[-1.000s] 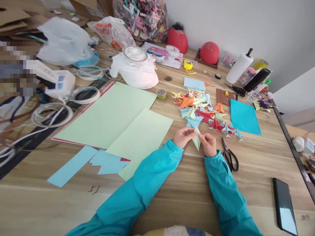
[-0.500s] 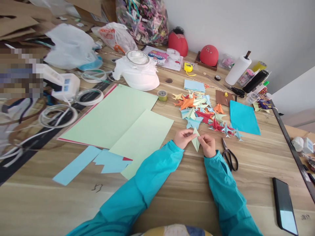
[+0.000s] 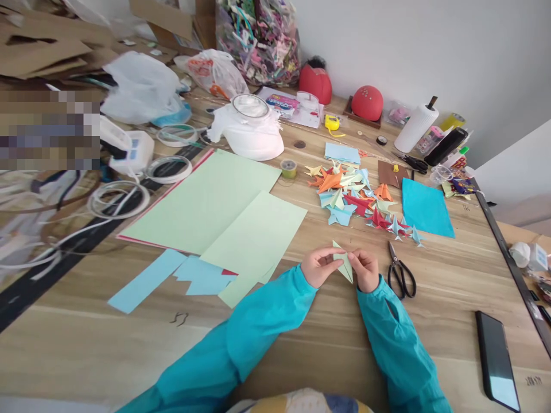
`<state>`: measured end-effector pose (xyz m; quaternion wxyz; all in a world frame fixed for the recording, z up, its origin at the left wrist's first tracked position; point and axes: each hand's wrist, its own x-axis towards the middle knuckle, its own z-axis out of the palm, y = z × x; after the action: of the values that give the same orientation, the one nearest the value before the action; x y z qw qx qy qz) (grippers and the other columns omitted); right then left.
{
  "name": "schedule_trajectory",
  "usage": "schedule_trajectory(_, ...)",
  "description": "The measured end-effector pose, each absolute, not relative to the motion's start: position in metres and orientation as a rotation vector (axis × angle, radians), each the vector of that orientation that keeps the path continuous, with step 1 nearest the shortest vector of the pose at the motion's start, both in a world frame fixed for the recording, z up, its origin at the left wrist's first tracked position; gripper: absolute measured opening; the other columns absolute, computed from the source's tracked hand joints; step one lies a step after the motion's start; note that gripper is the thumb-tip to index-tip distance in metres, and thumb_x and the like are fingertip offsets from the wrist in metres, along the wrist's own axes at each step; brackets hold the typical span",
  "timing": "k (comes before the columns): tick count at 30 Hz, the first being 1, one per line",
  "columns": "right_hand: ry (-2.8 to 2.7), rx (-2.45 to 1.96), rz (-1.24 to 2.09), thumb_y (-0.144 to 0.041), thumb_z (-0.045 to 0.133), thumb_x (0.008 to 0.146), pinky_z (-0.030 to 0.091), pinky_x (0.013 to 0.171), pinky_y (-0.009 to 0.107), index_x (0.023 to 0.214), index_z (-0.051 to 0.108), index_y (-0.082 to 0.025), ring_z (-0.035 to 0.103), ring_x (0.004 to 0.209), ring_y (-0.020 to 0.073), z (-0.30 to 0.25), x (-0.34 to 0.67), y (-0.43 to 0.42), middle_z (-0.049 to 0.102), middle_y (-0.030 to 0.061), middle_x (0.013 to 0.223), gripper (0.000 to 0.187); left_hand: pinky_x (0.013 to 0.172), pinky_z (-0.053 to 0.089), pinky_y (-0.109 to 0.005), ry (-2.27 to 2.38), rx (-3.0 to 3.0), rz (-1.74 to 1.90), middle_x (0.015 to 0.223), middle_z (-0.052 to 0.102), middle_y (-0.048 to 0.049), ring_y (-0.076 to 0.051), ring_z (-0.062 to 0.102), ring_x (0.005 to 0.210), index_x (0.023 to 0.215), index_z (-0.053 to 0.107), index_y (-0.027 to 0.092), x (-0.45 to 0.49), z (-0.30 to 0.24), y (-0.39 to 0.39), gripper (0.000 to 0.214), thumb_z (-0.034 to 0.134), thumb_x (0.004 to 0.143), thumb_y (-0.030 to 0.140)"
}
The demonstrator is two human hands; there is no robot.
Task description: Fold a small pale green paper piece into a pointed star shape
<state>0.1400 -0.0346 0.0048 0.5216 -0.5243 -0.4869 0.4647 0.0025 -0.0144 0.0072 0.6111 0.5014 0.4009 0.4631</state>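
A pale green folded paper [image 3: 343, 267], a narrow diamond with a centre crease, is held between both hands above the table. My left hand [image 3: 317, 266] pinches its left side with thumb and fingers. On the right side, my right hand [image 3: 364, 268] grips it between thumb and index finger. Beyond the hands lies a pile of folded paper cranes [image 3: 344, 189] in orange, red, blue, yellow and green. Black-handled scissors [image 3: 401, 272] rest just right of my right hand. Large pale green sheets [image 3: 253, 235] and blue paper offcuts [image 3: 148, 281] spread out on the left.
A phone [image 3: 498, 358] lies at the right. Behind the cranes are a stack of light blue squares [image 3: 342, 152], a bright blue sheet [image 3: 427, 207] and a thread spool [image 3: 288, 168]. Cables [image 3: 118, 198] and plastic bags [image 3: 142, 86] crowd the left; a red dome cushion [image 3: 367, 103] stands at the back.
Both hands have come slightly nearer to me with the folded paper, away from the cranes. The paper is now tilted the other way, and the camera view has shifted a little.
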Motion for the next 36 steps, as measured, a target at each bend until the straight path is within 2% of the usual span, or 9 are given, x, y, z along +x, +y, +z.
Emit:
schedule_trajectory(6,-1.312,-1.234,0.822,-0.024,0.054,0.078,0.046,0.055,0.027,0.091,0.056,-0.020,0.056,0.063,0.0139,0.008,0.141,-0.053,0.060,0.0038,0.077,0.014,0.062,0.048,-0.024,0.903,1.001,1.035,0.072,0.066,-0.0055,-0.013,0.058,0.065,0.084,0.066,0.011,-0.004,0.008,-0.005,0.030,0.068,0.061,0.031)
schedule_trajectory(16,-1.757,-1.237,0.342,-0.006,0.048,0.075,0.049,0.070,0.033,0.091,0.062,-0.023,0.057,0.084,0.0179,0.009,0.142,-0.050,0.057,0.0070,0.091,0.028,0.059,0.046,-0.022,0.907,1.071,1.023,0.074,0.065,-0.0050,-0.011,0.056,0.063,0.085,0.066,0.011,0.001,0.003,0.001,0.028,0.068,0.063,0.028)
schedule_trajectory(18,-1.753,-1.241,0.269,-0.004,0.049,0.074,0.049,0.070,0.033,0.089,0.063,-0.024,0.056,0.083,0.0175,0.007,0.141,-0.049,0.057,0.0063,0.088,0.029,0.062,0.046,-0.022,0.849,1.031,1.023,0.075,0.064,-0.0037,-0.011,0.057,0.066,0.100,0.062,0.012,0.002,0.004,0.000,0.040,0.068,0.063,0.026)
schedule_trajectory(21,-1.731,-1.255,0.231,-0.003,0.051,0.074,0.048,0.070,0.033,0.088,0.063,-0.024,0.056,0.083,0.0178,0.005,0.142,-0.049,0.058,0.0060,0.087,0.028,0.067,0.047,-0.024,0.756,0.924,1.052,0.077,0.065,-0.0019,-0.013,0.060,0.071,0.127,0.038,0.017,0.003,0.008,0.001,0.074,0.070,0.061,0.022)
schedule_trajectory(23,-1.733,-1.264,0.242,-0.004,0.052,0.074,0.048,0.071,0.034,0.090,0.062,-0.023,0.056,0.083,0.0182,0.005,0.142,-0.049,0.060,0.0059,0.087,0.027,0.069,0.048,-0.026,0.753,0.864,1.054,0.079,0.066,-0.0028,-0.014,0.061,0.073,0.131,0.030,0.017,0.002,0.009,0.002,0.084,0.072,0.058,0.021)
schedule_trajectory(25,-1.734,-1.267,0.264,-0.005,0.054,0.074,0.048,0.071,0.035,0.090,0.061,-0.023,0.057,0.082,0.0186,0.006,0.143,-0.048,0.061,0.0060,0.087,0.026,0.070,0.048,-0.027,0.789,0.848,1.024,0.080,0.067,-0.0051,-0.016,0.062,0.074,0.119,0.046,0.014,0.002,0.009,0.004,0.069,0.073,0.056,0.023)
schedule_trajectory(27,-1.718,-1.268,0.283,-0.006,0.055,0.073,0.048,0.071,0.035,0.090,0.061,-0.022,0.057,0.082,0.0187,0.007,0.143,-0.048,0.061,0.0061,0.086,0.024,0.070,0.049,-0.028,0.828,0.874,0.981,0.079,0.068,-0.0067,-0.017,0.062,0.074,0.094,0.061,0.010,0.001,0.008,0.005,0.042,0.072,0.057,0.027)
schedule_trajectory(29,-1.702,-1.269,0.297,-0.006,0.056,0.073,0.049,0.071,0.035,0.089,0.061,-0.022,0.057,0.082,0.0186,0.007,0.143,-0.048,0.061,0.0061,0.086,0.023,0.068,0.050,-0.028,0.850,0.910,0.943,0.076,0.068,-0.0066,-0.017,0.062,0.071,0.078,0.063,0.010,0.001,0.008,0.005,0.029,0.070,0.059,0.030)
schedule_trajectory(36,-1.679,-1.310,0.324,-0.012,0.058,0.073,0.049,0.072,0.034,0.086,0.061,-0.021,0.058,0.083,0.0184,0.010,0.142,-0.048,0.060,0.0068,0.088,0.016,0.064,0.051,-0.029,0.889,0.973,0.920,0.071,0.068,-0.0044,-0.017,0.062,0.067,0.073,0.062,0.011,0.002,0.007,0.002,0.026,0.069,0.058,0.031)
